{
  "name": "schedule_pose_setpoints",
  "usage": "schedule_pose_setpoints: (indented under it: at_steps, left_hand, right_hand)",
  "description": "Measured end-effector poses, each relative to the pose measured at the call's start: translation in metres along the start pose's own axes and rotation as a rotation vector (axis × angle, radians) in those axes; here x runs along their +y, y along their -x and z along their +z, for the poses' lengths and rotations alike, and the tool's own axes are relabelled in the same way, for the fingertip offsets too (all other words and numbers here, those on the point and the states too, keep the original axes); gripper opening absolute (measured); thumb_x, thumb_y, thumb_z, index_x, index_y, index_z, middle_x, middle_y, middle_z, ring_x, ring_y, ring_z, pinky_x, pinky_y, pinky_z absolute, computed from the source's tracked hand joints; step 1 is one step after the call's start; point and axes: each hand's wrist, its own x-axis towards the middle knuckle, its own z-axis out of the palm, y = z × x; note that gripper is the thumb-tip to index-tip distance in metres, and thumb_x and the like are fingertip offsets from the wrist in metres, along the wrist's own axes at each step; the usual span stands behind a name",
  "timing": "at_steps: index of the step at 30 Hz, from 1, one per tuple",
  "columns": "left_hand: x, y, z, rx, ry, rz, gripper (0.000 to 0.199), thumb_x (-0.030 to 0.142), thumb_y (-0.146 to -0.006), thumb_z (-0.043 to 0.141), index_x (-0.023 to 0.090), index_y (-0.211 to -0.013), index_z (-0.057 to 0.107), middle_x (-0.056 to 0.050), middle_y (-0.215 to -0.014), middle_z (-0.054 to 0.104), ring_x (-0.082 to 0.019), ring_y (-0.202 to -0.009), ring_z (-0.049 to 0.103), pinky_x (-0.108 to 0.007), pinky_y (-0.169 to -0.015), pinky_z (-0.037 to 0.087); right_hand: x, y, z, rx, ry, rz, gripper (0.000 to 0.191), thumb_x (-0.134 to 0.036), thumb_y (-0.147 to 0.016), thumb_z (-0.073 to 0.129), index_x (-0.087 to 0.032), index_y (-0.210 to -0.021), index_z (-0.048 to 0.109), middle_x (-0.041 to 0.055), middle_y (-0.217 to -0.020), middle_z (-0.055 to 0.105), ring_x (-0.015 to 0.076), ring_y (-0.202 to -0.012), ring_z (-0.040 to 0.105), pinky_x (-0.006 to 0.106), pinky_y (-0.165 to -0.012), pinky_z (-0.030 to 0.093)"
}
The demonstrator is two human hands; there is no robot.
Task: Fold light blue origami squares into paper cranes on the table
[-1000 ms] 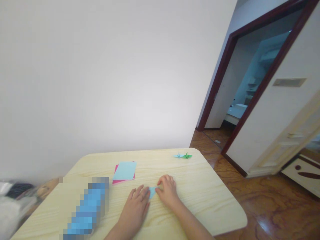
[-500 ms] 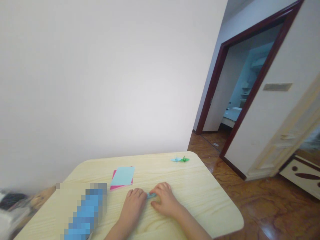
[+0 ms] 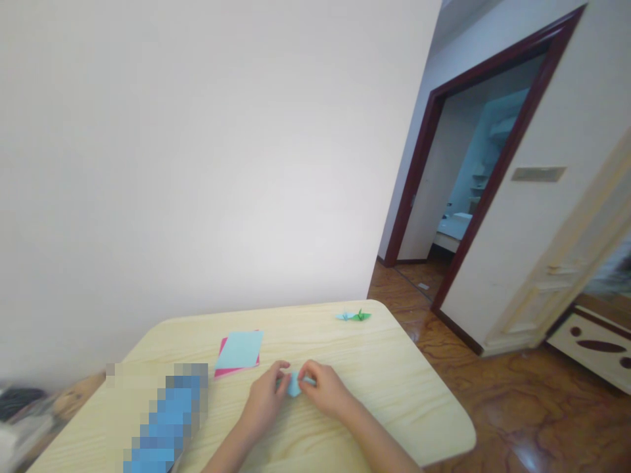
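Note:
A small folded piece of light blue paper (image 3: pixel 294 385) is between my two hands, just above or on the wooden table (image 3: pixel 384 394). My left hand (image 3: pixel 269 392) has its thumb and fingers curled at the paper's left edge. On the other side, my right hand (image 3: pixel 321 389) pinches the paper between thumb and fingertips. Parts of the paper are hidden behind the fingers.
Square sheets of light blue paper (image 3: pixel 241 349) and pink paper (image 3: pixel 221 372) lie stacked left of my hands. Near the far right corner sit a light blue folded paper crane (image 3: pixel 344 316) and a green one (image 3: pixel 361 316). A pixelated blue object (image 3: pixel 170 414) is at the left.
Both hands have risen from a flatter, pressing pose to a fingertip grip. More of the folded paper now shows between them. The view has shifted slightly.

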Motion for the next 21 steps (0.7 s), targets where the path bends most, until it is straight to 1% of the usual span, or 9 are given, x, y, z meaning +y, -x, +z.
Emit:
schedule_pose_setpoints:
  at_steps: [2,4,6,8,13,15,17,19,21]
  left_hand:
    - [0.002,0.005,-0.002,0.012,-0.032,0.03,0.023,0.021,-0.082,0.045,0.019,-0.1,0.059,-0.006,-0.091,0.067,-0.021,-0.088,0.061,-0.031,-0.076,0.042]
    - [0.005,0.01,-0.004,-0.012,-0.062,0.088,0.019,0.018,-0.079,0.05,0.021,-0.092,0.064,-0.006,-0.097,0.066,-0.022,-0.094,0.057,-0.033,-0.081,0.04]
    - [0.009,0.013,-0.006,-0.06,-0.083,0.15,0.019,0.017,-0.079,0.052,0.025,-0.087,0.067,-0.003,-0.094,0.067,-0.021,-0.092,0.057,-0.031,-0.08,0.039]
    - [0.011,0.014,-0.006,-0.098,-0.106,0.191,0.02,0.017,-0.08,0.052,0.027,-0.087,0.068,-0.002,-0.093,0.068,-0.02,-0.09,0.057,-0.031,-0.079,0.039]
    - [0.013,0.01,-0.001,-0.137,-0.175,0.221,0.02,0.015,-0.082,0.05,0.024,-0.085,0.068,-0.003,-0.092,0.067,-0.021,-0.091,0.057,-0.033,-0.08,0.038]
    - [0.013,0.007,0.002,-0.15,-0.191,0.228,0.02,0.013,-0.081,0.05,0.022,-0.083,0.068,-0.003,-0.091,0.067,-0.02,-0.091,0.056,-0.032,-0.08,0.038]
    - [0.012,0.004,0.005,-0.165,-0.2,0.231,0.021,0.011,-0.081,0.049,0.021,-0.081,0.067,-0.003,-0.089,0.067,-0.02,-0.088,0.057,-0.031,-0.079,0.039]
    - [0.011,0.002,0.006,-0.176,-0.202,0.228,0.021,0.01,-0.081,0.048,0.02,-0.08,0.067,-0.003,-0.086,0.067,-0.019,-0.084,0.058,-0.03,-0.077,0.04]
    - [0.011,0.0,0.006,-0.177,-0.201,0.219,0.022,0.01,-0.081,0.047,0.02,-0.082,0.066,-0.004,-0.086,0.067,-0.019,-0.084,0.058,-0.03,-0.076,0.04]
  right_hand:
    - [0.003,-0.001,0.0,0.005,0.034,0.0,0.013,-0.015,-0.075,0.05,-0.02,-0.082,0.061,0.0004,-0.076,0.065,0.0147,-0.071,0.057,0.021,-0.062,0.037]
    - [0.006,0.0,-0.002,0.004,0.062,-0.014,0.014,-0.013,-0.073,0.051,-0.02,-0.08,0.062,0.0017,-0.08,0.065,0.0161,-0.076,0.057,0.023,-0.068,0.038]
    - [0.006,0.0,-0.005,0.002,0.09,-0.036,0.015,-0.013,-0.072,0.052,-0.02,-0.081,0.062,0.0019,-0.079,0.064,0.017,-0.079,0.056,0.024,-0.071,0.037]
    - [0.005,0.001,-0.008,0.007,0.115,-0.056,0.015,-0.014,-0.073,0.053,-0.021,-0.081,0.063,0.0025,-0.08,0.062,0.0182,-0.083,0.054,0.026,-0.075,0.036]
    - [0.003,0.005,-0.012,0.072,0.179,-0.1,0.01,-0.02,-0.073,0.061,-0.022,-0.082,0.064,0.0035,-0.096,0.055,0.0195,-0.096,0.046,0.029,-0.082,0.032]
    - [0.005,0.007,-0.013,0.066,0.222,-0.161,0.008,-0.022,-0.076,0.061,-0.024,-0.083,0.065,0.002,-0.093,0.057,0.0183,-0.094,0.046,0.029,-0.082,0.031]
    - [0.009,0.008,-0.013,0.022,0.252,-0.217,0.009,-0.024,-0.08,0.059,-0.025,-0.086,0.065,0.0006,-0.088,0.059,0.0169,-0.091,0.048,0.028,-0.081,0.031]
    - [0.014,0.009,-0.013,-0.011,0.265,-0.241,0.011,-0.027,-0.081,0.059,-0.026,-0.089,0.065,0.0,-0.085,0.062,0.0162,-0.089,0.05,0.029,-0.081,0.03]
    - [0.017,0.008,-0.013,-0.012,0.263,-0.238,0.012,-0.03,-0.08,0.061,-0.026,-0.091,0.065,-0.0001,-0.087,0.063,0.0161,-0.089,0.051,0.029,-0.082,0.03]
